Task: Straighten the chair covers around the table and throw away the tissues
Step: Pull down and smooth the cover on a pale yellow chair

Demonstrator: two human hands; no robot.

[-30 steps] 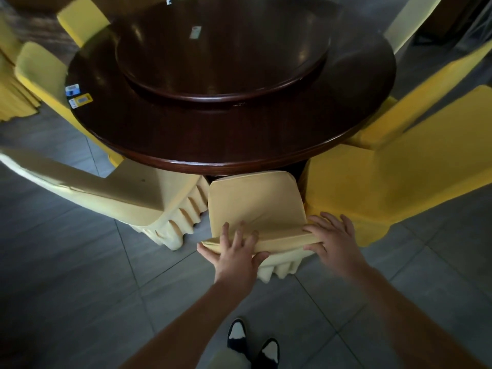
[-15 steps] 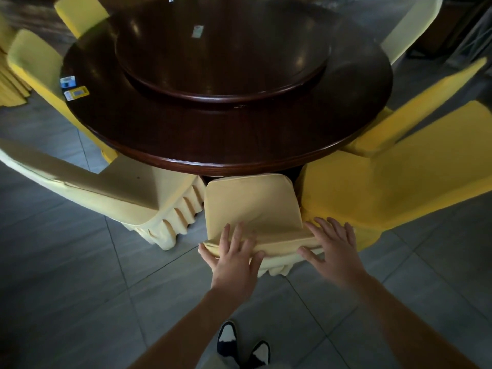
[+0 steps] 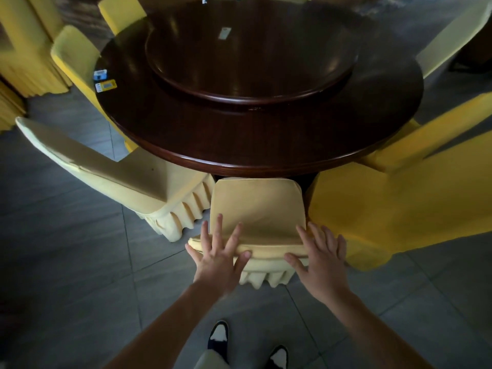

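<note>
2 hands [image 3: 271, 259] flat on chair cover [image 3: 257, 209] top edge

table [image 3: 266, 145]: dark wood, glossy
chair cover [image 3: 255, 209]: pale yellow cloth, matt, smooth
floor [image 3: 66, 275]: grey tiles, matt

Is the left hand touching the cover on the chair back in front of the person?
Touching. In the head view, the left hand lies flat on the chair cover, its fingers spread across the top edge.

Both forearms reach forward, bare. Left hand [image 3: 218, 258] flat, fingers [image 3: 218, 227] spread, palm down. Right hand [image 3: 320, 265] flat too, fingers splayed, thumb out.
</note>
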